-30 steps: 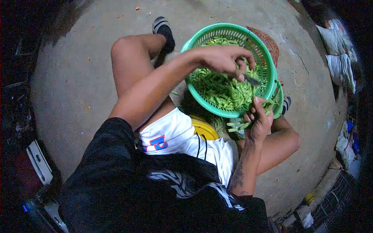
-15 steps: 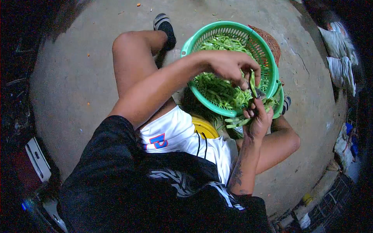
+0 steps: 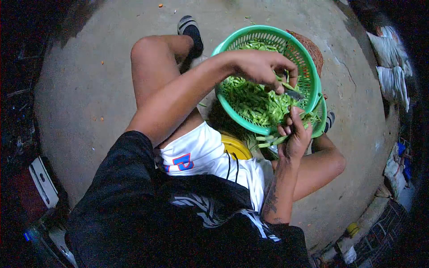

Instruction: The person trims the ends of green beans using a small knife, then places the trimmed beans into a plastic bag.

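My left hand (image 3: 263, 69) is over the large green basket (image 3: 245, 121), closed on a small knife whose dark blade (image 3: 294, 94) points right. A green strip lies by its fingers. Lower right, my right hand (image 3: 297, 136) is closed around several long green bean-like pods (image 3: 268, 142), their ends sticking out to the left. Sliced green pieces (image 3: 257, 105) fill much of the large basket. A smaller green basket (image 3: 322, 117) with more green pods is beside my right hand, partly hidden. The knife's handle is hidden by my fingers.
A reddish woven item (image 3: 310, 49) stands behind the basket. Between my legs is a yellow round object (image 3: 235, 146). White bags (image 3: 393, 82) lie at the right edge. Small orange bits dot the concrete floor (image 3: 94, 89).
My left hand and the knife have moved slightly up, away from my right hand, and the gap between them is wider. My right hand has hardly moved.
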